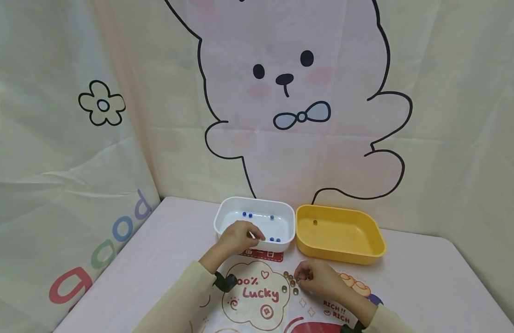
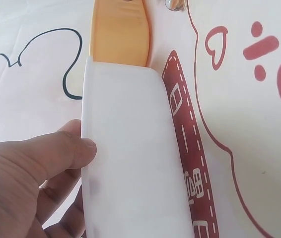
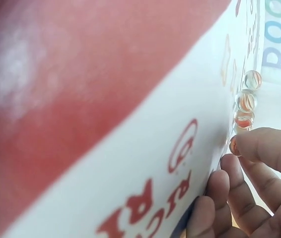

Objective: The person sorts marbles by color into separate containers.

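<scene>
In the head view my left hand (image 1: 238, 238) is over the white tray (image 1: 292, 222), fingers bent loosely above several blue marbles (image 1: 272, 239). The left wrist view has the thumb of that hand (image 2: 51, 168) at the rim of the white tray (image 2: 130, 148), other fingers partly hidden behind it; no held thing shows. My right hand (image 1: 319, 280) is low at the cluster of clear and brownish marbles (image 1: 292, 283) on the table. A reddish marble (image 3: 234, 145) is pinched between thumb and fingertip of the right hand (image 3: 259, 183), partly hidden by the thumb.
A yellow tray (image 1: 340, 254) stands right beside the white one, with one brown marble (image 1: 315, 222) inside. Behind both trays hangs a cloth backdrop (image 1: 178, 162) with a cartoon bear. The table cover (image 1: 427, 286) has red printed drawings and lettering.
</scene>
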`<state>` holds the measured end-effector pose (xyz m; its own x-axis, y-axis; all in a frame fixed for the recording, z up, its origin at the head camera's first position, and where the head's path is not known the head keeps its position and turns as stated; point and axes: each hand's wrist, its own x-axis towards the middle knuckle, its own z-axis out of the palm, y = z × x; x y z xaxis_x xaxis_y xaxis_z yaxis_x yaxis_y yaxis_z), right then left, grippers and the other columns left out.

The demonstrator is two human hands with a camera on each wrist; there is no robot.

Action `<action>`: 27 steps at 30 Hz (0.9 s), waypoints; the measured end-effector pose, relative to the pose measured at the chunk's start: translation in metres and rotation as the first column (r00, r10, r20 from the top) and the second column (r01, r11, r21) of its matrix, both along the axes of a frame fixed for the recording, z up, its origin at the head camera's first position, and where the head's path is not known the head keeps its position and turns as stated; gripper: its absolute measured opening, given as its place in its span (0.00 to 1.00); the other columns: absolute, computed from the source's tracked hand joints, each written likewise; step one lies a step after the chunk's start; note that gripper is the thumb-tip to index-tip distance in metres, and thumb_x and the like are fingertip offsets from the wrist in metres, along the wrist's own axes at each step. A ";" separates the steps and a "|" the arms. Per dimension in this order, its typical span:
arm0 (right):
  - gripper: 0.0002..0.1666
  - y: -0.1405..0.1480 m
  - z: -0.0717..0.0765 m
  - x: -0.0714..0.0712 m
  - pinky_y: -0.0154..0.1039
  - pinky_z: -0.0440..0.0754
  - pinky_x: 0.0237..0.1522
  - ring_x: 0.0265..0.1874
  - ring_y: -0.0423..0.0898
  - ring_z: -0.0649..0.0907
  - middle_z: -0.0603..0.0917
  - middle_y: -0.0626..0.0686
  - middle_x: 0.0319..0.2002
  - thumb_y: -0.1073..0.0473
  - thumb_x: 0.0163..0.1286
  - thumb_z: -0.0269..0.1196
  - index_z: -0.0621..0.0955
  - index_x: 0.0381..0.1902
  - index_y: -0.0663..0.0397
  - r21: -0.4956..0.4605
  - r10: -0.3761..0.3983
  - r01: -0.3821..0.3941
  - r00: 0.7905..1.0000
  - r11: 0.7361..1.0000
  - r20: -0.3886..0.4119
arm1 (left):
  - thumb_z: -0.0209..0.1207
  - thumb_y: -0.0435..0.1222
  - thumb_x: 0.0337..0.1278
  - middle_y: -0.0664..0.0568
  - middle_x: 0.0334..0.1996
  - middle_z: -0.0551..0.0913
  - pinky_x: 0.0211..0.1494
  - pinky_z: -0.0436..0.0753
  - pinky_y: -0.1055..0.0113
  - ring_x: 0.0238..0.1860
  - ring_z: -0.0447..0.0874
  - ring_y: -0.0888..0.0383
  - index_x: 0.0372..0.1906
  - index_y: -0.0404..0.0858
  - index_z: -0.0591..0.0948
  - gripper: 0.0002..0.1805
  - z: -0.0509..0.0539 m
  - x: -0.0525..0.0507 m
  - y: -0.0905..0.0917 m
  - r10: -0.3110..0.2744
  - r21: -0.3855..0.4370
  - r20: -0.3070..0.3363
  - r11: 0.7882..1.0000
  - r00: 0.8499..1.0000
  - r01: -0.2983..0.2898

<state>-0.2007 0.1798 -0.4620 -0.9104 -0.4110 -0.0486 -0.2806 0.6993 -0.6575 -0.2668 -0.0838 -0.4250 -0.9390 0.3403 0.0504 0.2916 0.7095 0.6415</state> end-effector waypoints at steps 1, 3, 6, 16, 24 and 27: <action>0.08 0.000 0.000 0.000 0.30 0.71 0.26 0.24 0.37 0.73 0.78 0.42 0.24 0.64 0.53 0.68 0.83 0.31 0.46 -0.002 0.001 -0.001 1.000 1.000 -0.001 | 0.65 0.36 0.53 0.63 0.31 0.84 0.30 0.76 0.69 0.31 0.75 0.61 0.33 0.53 0.88 0.07 0.000 0.000 0.000 0.001 -0.001 0.001 1.000 1.000 -0.001; 0.08 0.000 0.000 0.000 0.30 0.72 0.26 0.24 0.37 0.73 0.78 0.42 0.24 0.65 0.53 0.68 0.83 0.30 0.46 -0.005 -0.001 0.001 1.000 1.000 -0.004 | 0.65 0.36 0.53 0.63 0.31 0.84 0.30 0.76 0.69 0.31 0.75 0.61 0.33 0.52 0.88 0.07 0.000 0.000 0.000 0.003 0.001 0.002 1.000 1.000 -0.003; 0.08 0.001 0.000 0.001 0.31 0.72 0.26 0.24 0.37 0.73 0.78 0.42 0.24 0.64 0.54 0.68 0.83 0.30 0.46 -0.008 -0.013 0.013 1.000 1.000 0.001 | 0.65 0.36 0.53 0.63 0.31 0.84 0.30 0.76 0.69 0.31 0.75 0.61 0.33 0.53 0.88 0.07 0.000 0.000 0.000 0.008 0.001 0.004 1.000 1.000 -0.008; 0.07 0.004 0.006 0.001 0.31 0.72 0.26 0.25 0.39 0.74 0.78 0.42 0.25 0.63 0.55 0.67 0.83 0.31 0.44 -0.020 -0.057 0.057 0.998 0.998 0.005 | 0.65 0.36 0.53 0.62 0.31 0.84 0.29 0.76 0.68 0.31 0.75 0.60 0.33 0.52 0.88 0.06 0.000 0.000 0.001 0.014 0.001 0.008 1.000 1.000 -0.014; 0.05 0.006 0.017 0.000 0.33 0.75 0.22 0.24 0.41 0.75 0.79 0.45 0.27 0.61 0.60 0.66 0.84 0.35 0.49 -0.058 -0.059 0.062 0.997 0.996 0.048 | 0.65 0.36 0.53 0.61 0.31 0.84 0.29 0.76 0.68 0.31 0.75 0.59 0.34 0.52 0.88 0.06 0.001 0.001 0.001 0.016 0.002 0.010 1.000 1.000 -0.016; 0.05 0.008 0.022 -0.001 0.32 0.77 0.24 0.25 0.42 0.76 0.79 0.45 0.27 0.61 0.60 0.66 0.83 0.36 0.51 -0.068 -0.057 0.059 0.998 0.996 0.029 | 0.65 0.35 0.53 0.61 0.31 0.84 0.29 0.76 0.68 0.31 0.75 0.59 0.34 0.52 0.88 0.06 0.002 0.001 0.001 0.014 0.004 0.008 1.000 1.000 -0.014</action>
